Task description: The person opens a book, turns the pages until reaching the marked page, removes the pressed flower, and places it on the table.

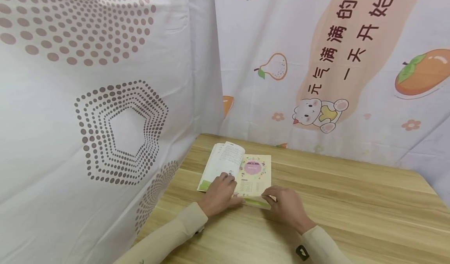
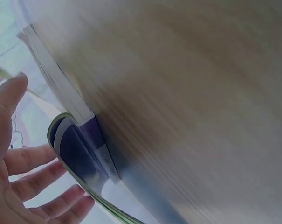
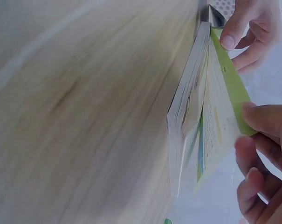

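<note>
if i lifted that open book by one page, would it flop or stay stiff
The book probably bends easily, since its left-hand pages visibly curve. The page the right hand pinches looks thin, so it may flop or crease. Lying low on the table, the book seems unlikely to roll.

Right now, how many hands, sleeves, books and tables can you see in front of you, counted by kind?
Hands: 2, the left hand and the right hand
Sleeves: 2, the left sleeve and the right sleeve
Books: 1, the open book
Tables: 1, the wooden table
Total: 6
</note>
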Tool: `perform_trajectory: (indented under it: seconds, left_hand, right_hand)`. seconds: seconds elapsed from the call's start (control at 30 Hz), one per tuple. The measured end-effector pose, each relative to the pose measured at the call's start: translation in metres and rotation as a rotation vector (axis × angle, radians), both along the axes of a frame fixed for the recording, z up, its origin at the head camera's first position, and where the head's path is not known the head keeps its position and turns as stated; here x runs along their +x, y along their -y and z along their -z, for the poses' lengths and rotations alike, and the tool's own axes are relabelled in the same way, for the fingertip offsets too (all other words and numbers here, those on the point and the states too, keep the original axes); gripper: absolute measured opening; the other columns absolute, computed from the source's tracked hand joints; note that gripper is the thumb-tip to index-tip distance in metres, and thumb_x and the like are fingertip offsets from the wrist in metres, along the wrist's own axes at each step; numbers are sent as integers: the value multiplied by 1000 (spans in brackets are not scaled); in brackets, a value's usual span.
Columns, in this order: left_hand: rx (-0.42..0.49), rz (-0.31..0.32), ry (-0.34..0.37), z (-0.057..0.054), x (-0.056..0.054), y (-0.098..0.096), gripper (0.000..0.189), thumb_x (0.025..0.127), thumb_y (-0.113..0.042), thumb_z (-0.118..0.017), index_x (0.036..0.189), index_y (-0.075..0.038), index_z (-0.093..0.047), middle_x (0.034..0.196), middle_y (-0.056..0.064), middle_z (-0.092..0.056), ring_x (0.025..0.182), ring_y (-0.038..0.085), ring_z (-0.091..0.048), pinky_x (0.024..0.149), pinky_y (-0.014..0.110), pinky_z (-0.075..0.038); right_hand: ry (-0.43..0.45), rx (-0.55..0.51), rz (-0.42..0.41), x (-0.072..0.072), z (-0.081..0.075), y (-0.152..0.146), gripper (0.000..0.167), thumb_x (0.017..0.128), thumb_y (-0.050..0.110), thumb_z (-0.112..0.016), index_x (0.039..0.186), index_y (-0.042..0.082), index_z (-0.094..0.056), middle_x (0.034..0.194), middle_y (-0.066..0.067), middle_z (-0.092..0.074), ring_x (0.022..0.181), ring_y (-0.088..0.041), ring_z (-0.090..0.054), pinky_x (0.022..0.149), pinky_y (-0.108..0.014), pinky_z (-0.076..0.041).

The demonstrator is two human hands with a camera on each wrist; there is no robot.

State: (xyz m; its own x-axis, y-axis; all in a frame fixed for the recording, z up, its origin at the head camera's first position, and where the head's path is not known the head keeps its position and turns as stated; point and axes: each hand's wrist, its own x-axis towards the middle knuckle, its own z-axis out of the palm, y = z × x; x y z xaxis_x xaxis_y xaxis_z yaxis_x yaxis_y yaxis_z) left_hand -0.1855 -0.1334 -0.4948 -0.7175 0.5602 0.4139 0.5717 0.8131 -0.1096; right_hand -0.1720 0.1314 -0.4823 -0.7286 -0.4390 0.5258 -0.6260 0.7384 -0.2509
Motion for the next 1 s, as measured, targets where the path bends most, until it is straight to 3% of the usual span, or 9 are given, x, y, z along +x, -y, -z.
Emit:
perform_trajectory:
  seconds: [0.17, 0.33, 0.47, 0.6, 0.7, 0.83, 0.9, 1.0]
  left_hand:
    - [4, -25, -48, 2, -2, -4, 50, 86, -58, -77, 83, -8, -73, 92, 4, -67, 92, 26, -61, 75, 35, -55]
    - [16, -71, -93, 2, -4, -5, 33, 92, -37, -73, 84, -4, -74, 90, 8, -69, 82, 26, -61, 65, 34, -55]
    - [-30, -131, -150, 0, -6, -3, 32, 94, -26, -67, 107, 3, -74, 92, 10, -70, 76, 24, -61, 60, 31, -54]
    - [15, -128, -273, 0, -9, 0, 49, 99, -13, -61, 141, 10, -52, 105, 15, -69, 80, 26, -65, 58, 30, -55]
    - [79, -107, -330, -1, -11, 2, 59, 97, -4, -65, 150, 5, -41, 122, 22, -64, 97, 33, -67, 64, 34, -58]
    - [59, -131, -345, -6, -12, 2, 82, 81, 0, -84, 152, -6, -43, 142, 28, -51, 123, 42, -56, 87, 43, -57]
    - [41, -139, -332, -6, -12, 2, 81, 77, 1, -87, 148, -10, -50, 146, 28, -47, 131, 44, -49, 98, 48, -51]
    - [24, -123, -302, -6, -9, 3, 56, 78, 1, -86, 128, -11, -65, 143, 25, -52, 135, 43, -45, 104, 53, -45]
  right_hand:
    - [-6, -102, 9, 0, -4, 2, 18, 80, 12, -89, 93, 20, -79, 98, 6, -77, 59, 7, -55, 52, -19, -47]
    - [14, -178, 54, -3, -7, 0, 52, 79, 11, -90, 126, 11, -70, 109, -5, -75, 55, 7, -44, 48, -19, -40]
    - [101, -107, 82, -3, -7, -1, 57, 81, 16, -89, 132, 10, -67, 116, -8, -72, 59, 1, -48, 54, -22, -45]
    - [187, -4, 86, -3, -3, -1, 45, 82, 20, -88, 123, 11, -72, 120, -9, -70, 81, -16, -67, 70, -35, -58]
    - [228, 25, 71, -3, 1, -1, 38, 81, 20, -89, 115, 12, -75, 118, -7, -71, 99, -26, -71, 81, -44, -60]
    - [262, 39, 53, -3, 3, 0, 29, 81, 17, -88, 107, 11, -77, 114, -5, -73, 102, -27, -71, 87, -46, -58]
    - [261, 55, 40, -2, 4, 1, 26, 80, 15, -89, 103, 11, -77, 111, -6, -74, 101, -27, -72, 87, -46, -58]
    - [247, 84, 15, 1, 7, 1, 22, 79, 14, -89, 98, 9, -78, 107, -6, -74, 96, -25, -72, 85, -43, -59]
